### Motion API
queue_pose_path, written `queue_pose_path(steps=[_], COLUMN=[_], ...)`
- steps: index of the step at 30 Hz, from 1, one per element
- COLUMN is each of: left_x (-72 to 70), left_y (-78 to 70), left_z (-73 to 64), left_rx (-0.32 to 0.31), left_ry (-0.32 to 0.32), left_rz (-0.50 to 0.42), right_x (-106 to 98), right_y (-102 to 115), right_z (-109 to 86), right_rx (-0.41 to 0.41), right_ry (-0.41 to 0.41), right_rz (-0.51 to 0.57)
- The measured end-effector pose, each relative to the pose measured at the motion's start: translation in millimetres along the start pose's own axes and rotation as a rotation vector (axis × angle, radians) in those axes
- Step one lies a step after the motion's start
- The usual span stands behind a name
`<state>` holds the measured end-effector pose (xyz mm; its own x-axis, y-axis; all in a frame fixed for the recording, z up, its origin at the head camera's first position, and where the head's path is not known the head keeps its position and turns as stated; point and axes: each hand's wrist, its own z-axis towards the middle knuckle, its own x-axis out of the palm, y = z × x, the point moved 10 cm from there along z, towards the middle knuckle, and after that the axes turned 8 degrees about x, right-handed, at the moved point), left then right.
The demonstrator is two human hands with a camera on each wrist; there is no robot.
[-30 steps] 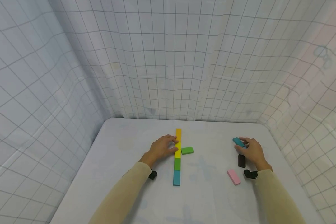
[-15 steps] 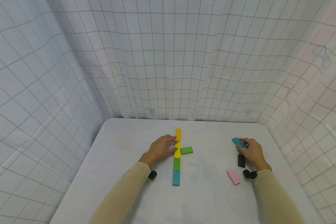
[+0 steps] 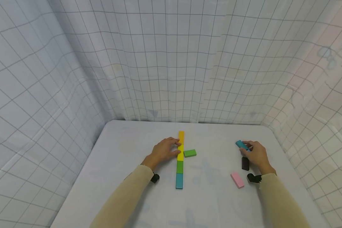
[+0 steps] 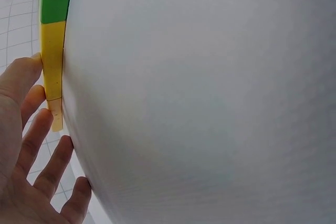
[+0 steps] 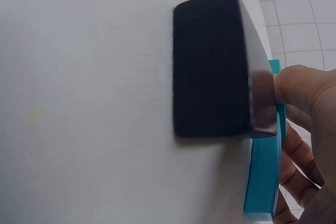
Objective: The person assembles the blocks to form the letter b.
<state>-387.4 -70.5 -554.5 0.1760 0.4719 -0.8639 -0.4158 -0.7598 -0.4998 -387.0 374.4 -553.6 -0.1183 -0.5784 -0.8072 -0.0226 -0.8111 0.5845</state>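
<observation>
In the head view my left hand [image 3: 163,150] lies at the left side of a straight row of flat blocks. Its thumb and fingertips touch the row's yellow block [image 4: 52,72], with an orange-yellow block [image 3: 181,134] at the far end and a green block [image 3: 180,167] and teal block [image 3: 179,181] nearer. At the right, my right hand [image 3: 256,154] pinches a teal block [image 3: 240,144] between thumb and fingers. A blue block [image 5: 264,174] shows beside these fingers in the right wrist view, partly hidden in the head view.
A loose green block [image 3: 190,153] lies just right of the row. Near the right wrist are a dark brown block [image 3: 245,163] and a pink block [image 3: 237,180]. Grid-patterned white curtains [image 3: 182,79] surround the white table [image 3: 211,202].
Almost nothing moves. The right hand and the teal block shift very slightly; the left hand stays at the row.
</observation>
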Motion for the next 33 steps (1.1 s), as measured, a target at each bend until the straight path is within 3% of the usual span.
queue_pose_path(steps=[10, 22, 33], left_x=[0.1, 1.8, 0.6], left_y=[-0.1, -0.7, 0.3], left_z=[-0.3, -1.6, 1.3], left_rx=[0.004, -0.001, -0.002], left_ry=[0.002, 0.009, 0.009], left_rz=[0.004, 0.0, 0.011], right_x=[3, 1, 6], right_y=[3, 20, 40], right_z=[-0.4, -7.3, -8.4], right_rx=[-0.026, -0.076, -0.103], right_ry=[-0.011, -0.051, -0.031], right_rz=[0.009, -0.002, 0.024])
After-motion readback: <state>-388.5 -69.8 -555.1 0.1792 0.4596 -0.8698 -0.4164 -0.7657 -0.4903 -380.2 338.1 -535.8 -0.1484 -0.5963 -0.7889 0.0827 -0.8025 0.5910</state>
